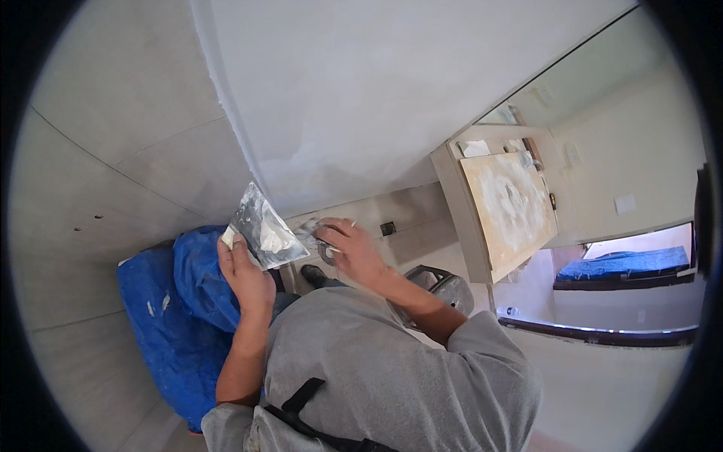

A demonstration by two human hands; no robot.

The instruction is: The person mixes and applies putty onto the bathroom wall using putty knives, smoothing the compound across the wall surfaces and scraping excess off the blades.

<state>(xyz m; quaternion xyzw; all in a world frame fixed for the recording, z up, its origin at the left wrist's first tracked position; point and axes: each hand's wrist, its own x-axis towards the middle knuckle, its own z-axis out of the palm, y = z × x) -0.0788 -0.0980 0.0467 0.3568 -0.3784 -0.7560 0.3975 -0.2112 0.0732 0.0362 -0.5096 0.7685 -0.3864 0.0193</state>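
Observation:
My left hand [245, 275] grips the lower edge of a wide, flat metal putty blade [254, 209], which is tilted upward. A smeared lump of white putty [275, 235] lies on the blade's face. Beside its right corner, my right hand [360, 252] is closed around a small greyish scraper [307, 228]. The fingers partly hide this tool, so its full shape does not show. Whether the scraper touches the putty blade I cannot tell.
Ahead is a white wall [324, 98], meeting a grey tiled wall [113, 151] at left. Blue sheeting [162, 324] covers something beside my left arm. A dusty grey bucket [452, 292] stands near my right forearm. Farther right is a cabinet with a putty-smeared board [489, 203] on top.

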